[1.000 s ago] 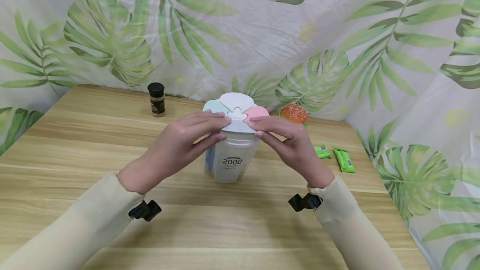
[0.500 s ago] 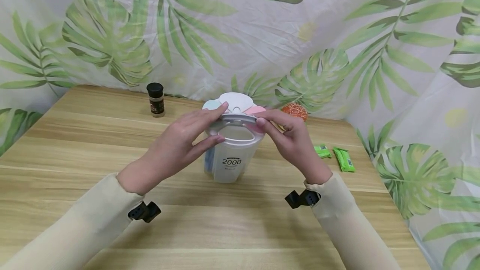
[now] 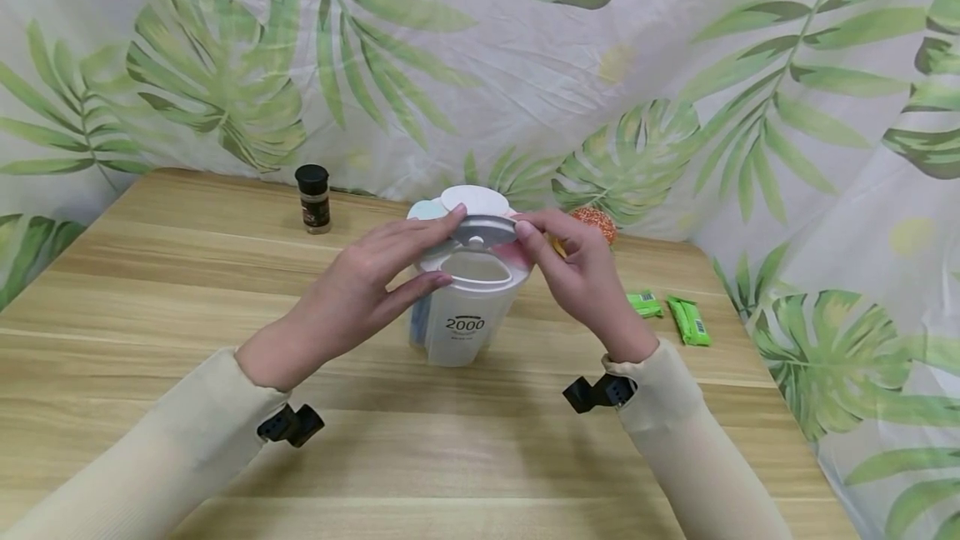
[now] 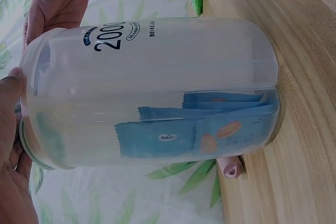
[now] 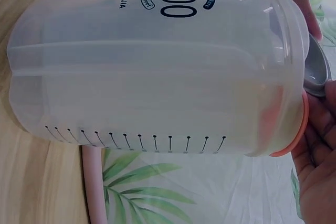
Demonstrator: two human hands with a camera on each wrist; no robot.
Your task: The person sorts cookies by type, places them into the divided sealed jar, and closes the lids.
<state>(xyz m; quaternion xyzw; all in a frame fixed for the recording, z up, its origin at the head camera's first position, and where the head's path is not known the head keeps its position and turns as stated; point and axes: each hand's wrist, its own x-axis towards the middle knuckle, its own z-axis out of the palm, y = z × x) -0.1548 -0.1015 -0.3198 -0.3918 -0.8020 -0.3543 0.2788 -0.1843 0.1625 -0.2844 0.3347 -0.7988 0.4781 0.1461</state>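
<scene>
A translucent storage canister (image 3: 465, 327) marked 2000 stands upright on the table. Its petal-shaped lid has white, pale green and pink flaps lying flat. The grey front flap (image 3: 486, 230) is raised, uncovering the opening beneath. My right hand (image 3: 573, 273) pinches the right edge of that flap between thumb and index finger. Fairly straight fingers of my left hand (image 3: 367, 282) rest over the lid's left side, index tip at the flap's left edge, thumb at the front rim. Blue snack packets (image 4: 173, 135) show inside one compartment, in the left wrist view.
A black-capped spice jar (image 3: 313, 200) stands at the back left of the wooden table (image 3: 150, 290). Behind my right hand is a seeded toy burger bun (image 3: 596, 223). Green packets (image 3: 688, 321) lie to the right. A pink cylindrical object (image 5: 93, 182) sits behind the canister.
The grey flap has tilted up from flat, exposing the opening. My right hand has risen slightly with it and now pinches its edge; the left hand has stayed almost still at the lid.
</scene>
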